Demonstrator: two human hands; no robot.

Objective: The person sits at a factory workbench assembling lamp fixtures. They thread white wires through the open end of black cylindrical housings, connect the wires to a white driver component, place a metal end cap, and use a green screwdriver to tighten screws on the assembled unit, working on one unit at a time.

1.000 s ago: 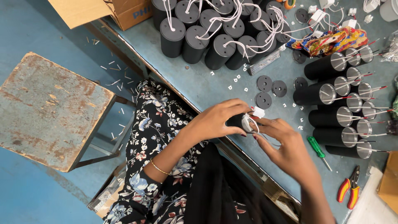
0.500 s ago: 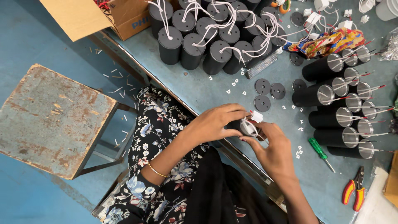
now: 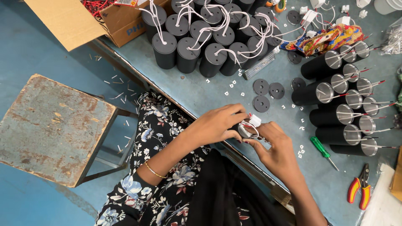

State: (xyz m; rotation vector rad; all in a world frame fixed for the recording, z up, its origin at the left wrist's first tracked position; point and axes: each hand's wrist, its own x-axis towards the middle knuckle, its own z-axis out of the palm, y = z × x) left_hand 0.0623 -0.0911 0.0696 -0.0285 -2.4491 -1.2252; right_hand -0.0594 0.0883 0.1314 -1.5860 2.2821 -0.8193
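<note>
My left hand (image 3: 217,124) and my right hand (image 3: 276,147) meet at the table's near edge around one small black cylinder with white wires and a white connector (image 3: 248,127). Both hands grip it, fingers curled over the wire end. Most of the cylinder's body is hidden by my fingers. A gold bangle sits on my left wrist (image 3: 154,170). Black round discs (image 3: 261,103) lie on the table just beyond my hands.
Upright black cylinders with white wires (image 3: 201,37) stand at the back. Cylinders lying on their sides (image 3: 335,96) fill the right. A green screwdriver (image 3: 321,150), red-yellow pliers (image 3: 360,192), a cardboard box (image 3: 83,21) and a worn stool (image 3: 46,125) are around.
Both hands stay on the small cylinder and have turned it slightly. The view has shifted a little; nothing was put down or picked up.
</note>
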